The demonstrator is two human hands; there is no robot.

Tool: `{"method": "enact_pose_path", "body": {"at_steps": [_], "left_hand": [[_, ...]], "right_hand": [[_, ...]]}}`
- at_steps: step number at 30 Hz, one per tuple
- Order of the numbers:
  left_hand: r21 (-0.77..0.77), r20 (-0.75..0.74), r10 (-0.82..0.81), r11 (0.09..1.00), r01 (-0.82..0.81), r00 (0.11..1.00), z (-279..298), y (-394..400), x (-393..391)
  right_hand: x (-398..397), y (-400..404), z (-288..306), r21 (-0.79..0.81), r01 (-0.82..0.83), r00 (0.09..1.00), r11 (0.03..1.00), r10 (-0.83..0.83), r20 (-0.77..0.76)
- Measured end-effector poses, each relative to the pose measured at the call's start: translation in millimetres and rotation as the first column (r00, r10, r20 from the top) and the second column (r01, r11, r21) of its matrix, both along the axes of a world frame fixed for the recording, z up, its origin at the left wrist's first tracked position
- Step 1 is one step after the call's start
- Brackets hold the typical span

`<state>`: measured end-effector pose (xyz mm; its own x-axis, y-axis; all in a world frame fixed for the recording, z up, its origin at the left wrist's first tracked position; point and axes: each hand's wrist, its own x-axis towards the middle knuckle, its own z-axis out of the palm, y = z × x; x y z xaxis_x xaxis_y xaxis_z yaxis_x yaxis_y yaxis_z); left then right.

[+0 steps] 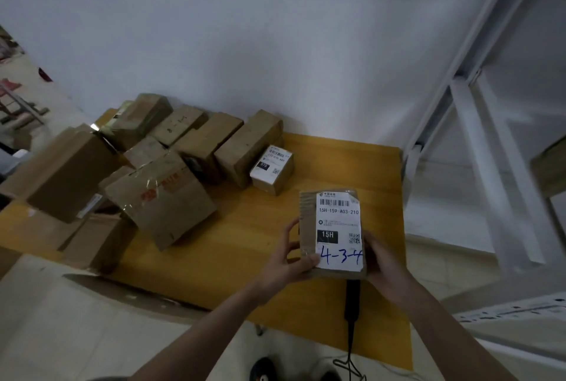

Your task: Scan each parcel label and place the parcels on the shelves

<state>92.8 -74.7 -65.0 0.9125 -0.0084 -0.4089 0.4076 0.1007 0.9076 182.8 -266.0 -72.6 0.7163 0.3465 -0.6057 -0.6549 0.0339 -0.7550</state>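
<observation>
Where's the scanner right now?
In the head view, the black scanner lies on the yellow table near its front right edge, directly below the labelled parcel held up in both hands, its cable trailing off the edge.

Both forearms enter from the bottom edge bare, with no sleeves, watch, bands or gloves showing anywhere along them. The left hand (286, 261) and right hand (384, 261) wear no rings that can be made out (the picture is dim and soft there). Below, between the arms, dark shoes (263, 370) show on the pale floor.
</observation>
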Motion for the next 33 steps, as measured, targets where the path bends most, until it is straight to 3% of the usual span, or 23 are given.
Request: {"method": "enact_pose_path", "body": {"at_steps": [6,9,11,12,13,14,17,19,26,29,33], "left_hand": [[0.030,-0.028,0.049,0.998,-0.048,0.998,-15.3,20.8,-6.5],[0.043,-0.030,0.073,0.996,-0.071,0.997,-20.9,29.8,-9.2],[0.055,-0.036,0.087,0.995,-0.085,0.996,-23.1,36.1,-11.9],[0.061,-0.041,0.090,0.994,-0.088,0.995,-24.0,39.0,-13.4],[0.066,-0.042,0.092,0.994,-0.089,0.995,-24.5,41.3,-14.7],[0.072,-0.039,0.092,0.993,-0.089,0.995,-25.5,43.2,-15.9],[0.090,-0.040,0.092,0.992,-0.088,0.995,-28.3,48.9,-18.7],[0.099,-0.047,0.080,0.992,-0.076,0.996,-31.3,53.1,-20.4],[0.141,-0.007,0.079,0.987,-0.077,0.997,-40.4,56.1,-18.7],[0.143,0.027,0.098,0.985,-0.100,0.995,-44.2,48.3,-14.4],[0.113,0.055,0.090,0.989,-0.096,0.994,-43.5,39.1,-8.2]], "right_hand": [[0.3,20.8,-24.8,-0.185,-0.060,0.988,0.981,0.086,0.132],[-2.9,22.4,-37.6,-0.398,0.074,0.963,0.915,0.038,0.267],[-3.8,18.4,-55.0,-0.563,0.139,0.952,0.815,0.047,0.303],[-4.7,15.7,-66.7,-0.684,0.120,0.955,0.719,0.105,0.278],[-6.7,13.7,-77.5,-0.767,0.081,0.967,0.636,0.137,0.216],[-8.6,11.9,-85.6,-0.782,0.025,0.984,0.623,0.123,0.129],[-18.7,10.7,-91.6,-0.564,-0.085,0.995,0.821,0.044,-0.085],[-25.0,11.9,-91.5,-0.487,-0.089,0.990,0.869,0.024,-0.137],[-52.4,20.8,-17.9,-0.387,0.134,0.973,0.912,-0.047,0.226],[-74.9,32.6,28.4,-0.283,0.057,0.937,0.957,0.047,0.347],[-96.2,48.8,50.0,-0.258,0.018,0.923,0.966,0.083,0.375]]}}
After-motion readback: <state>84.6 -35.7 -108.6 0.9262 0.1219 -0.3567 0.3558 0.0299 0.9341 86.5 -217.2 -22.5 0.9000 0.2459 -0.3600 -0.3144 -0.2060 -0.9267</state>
